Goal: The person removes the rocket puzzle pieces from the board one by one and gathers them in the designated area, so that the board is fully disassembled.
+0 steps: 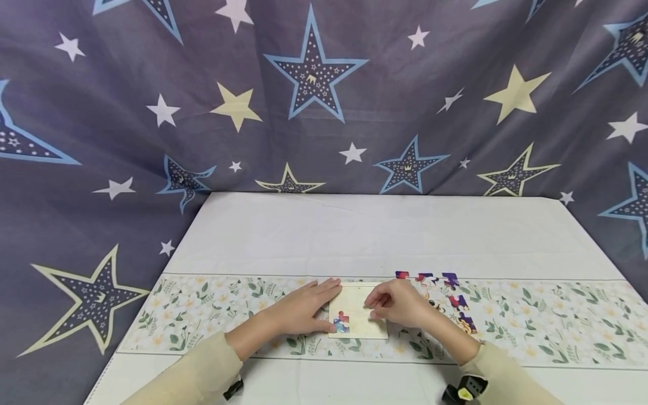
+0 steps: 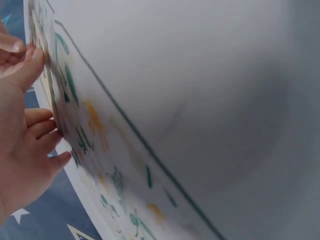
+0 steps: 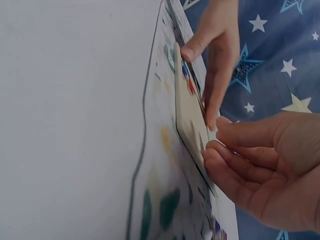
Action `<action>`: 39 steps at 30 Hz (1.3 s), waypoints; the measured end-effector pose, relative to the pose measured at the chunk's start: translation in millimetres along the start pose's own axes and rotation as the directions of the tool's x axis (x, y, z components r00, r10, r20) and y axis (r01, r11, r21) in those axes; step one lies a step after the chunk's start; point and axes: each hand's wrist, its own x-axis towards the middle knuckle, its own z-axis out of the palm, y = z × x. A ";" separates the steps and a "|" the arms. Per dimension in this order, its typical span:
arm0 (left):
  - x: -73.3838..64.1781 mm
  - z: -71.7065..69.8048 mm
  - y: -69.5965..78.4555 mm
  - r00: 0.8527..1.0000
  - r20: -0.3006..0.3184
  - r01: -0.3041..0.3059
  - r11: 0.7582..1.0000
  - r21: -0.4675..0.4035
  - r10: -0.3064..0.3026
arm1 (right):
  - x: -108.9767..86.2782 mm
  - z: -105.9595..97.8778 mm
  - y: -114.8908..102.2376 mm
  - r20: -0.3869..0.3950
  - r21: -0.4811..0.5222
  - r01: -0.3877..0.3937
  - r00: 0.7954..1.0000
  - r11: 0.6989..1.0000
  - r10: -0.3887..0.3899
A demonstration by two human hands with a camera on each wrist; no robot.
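A cream puzzle board (image 1: 358, 312) with a raised rim lies on the floral strip. A few joined jigsaw pieces (image 1: 341, 323), red and blue, sit in its lower left corner. My left hand (image 1: 302, 308) rests at the board's left side, fingers extended towards the top corner and thumb by the joined pieces. Over the board's right side is my right hand (image 1: 400, 304), its fingers loosely bent; in the right wrist view I see no piece between thumb and fingertips (image 3: 212, 155). The right hand and forearm hide part of the loose pieces beyond.
Loose jigsaw pieces (image 1: 458, 302), several of them purple and red, lie right of the board, partly behind the right forearm. The floral strip (image 1: 547, 315) runs across a white table (image 1: 385, 230). A star-patterned curtain (image 1: 374, 118) hangs behind.
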 end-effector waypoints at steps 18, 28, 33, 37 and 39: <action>2.5 -1.7 3.8 1.000 -0.013 -0.004 1.000 0.022 0.004 | 24.0 24.7 -21.0 0.119 0.038 0.032 0.992 0.999 -0.036; 2.3 0.5 1.0 1.000 -0.022 0.001 0.999 0.049 0.000 | 25.7 28.3 -22.3 0.102 0.056 -0.011 0.995 0.998 0.005; 2.0 0.5 0.3 1.000 -0.025 -0.009 0.999 0.052 0.010 | 26.4 31.3 -23.0 0.043 0.070 -0.057 0.998 0.996 0.054; 1.6 -0.5 0.1 1.000 -0.022 -0.011 0.998 0.062 0.012 | 28.7 34.0 -24.1 0.026 0.120 -0.109 0.994 0.987 0.107; 1.4 -1.5 0.0 1.000 -0.021 -0.013 0.998 0.068 0.014 | 29.5 34.7 -23.5 0.026 0.136 -0.125 0.992 0.983 0.123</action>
